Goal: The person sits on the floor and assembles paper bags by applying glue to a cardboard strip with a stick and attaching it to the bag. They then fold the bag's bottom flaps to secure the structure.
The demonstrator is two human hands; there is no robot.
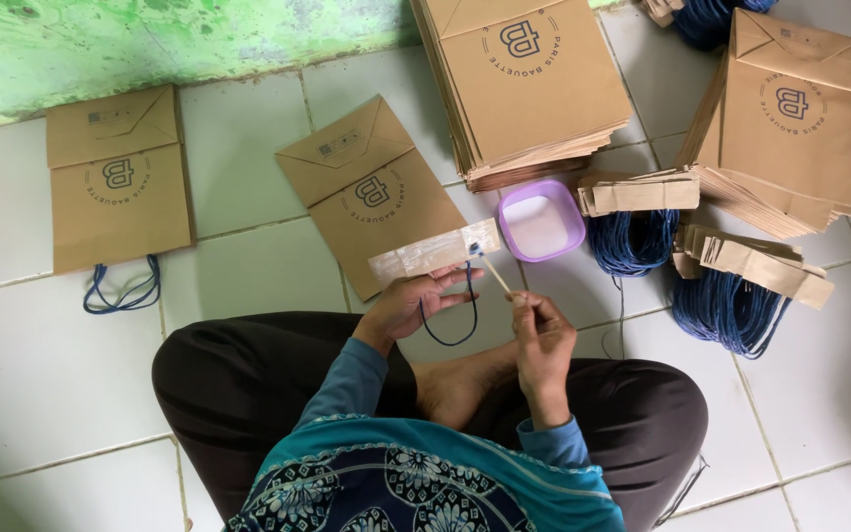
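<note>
Two stacks of brown paper bags (534,84) are set on white floor tiles (41,374) by a green wall (150,34); left hand (408,303) grips a paper strip (435,251), right hand (542,330) pinches a stick (495,273).

I see matt brown paper on the strip (435,251), glistening wet along its face, a thin pale wooden stick (493,272), a smooth blue cord handle (450,325), a glossy purple plastic tub (541,220), and a smooth glazed tile floor (248,276).

Tub (541,221) sits between flat bag (371,192) and cord bundles (632,239).
</note>
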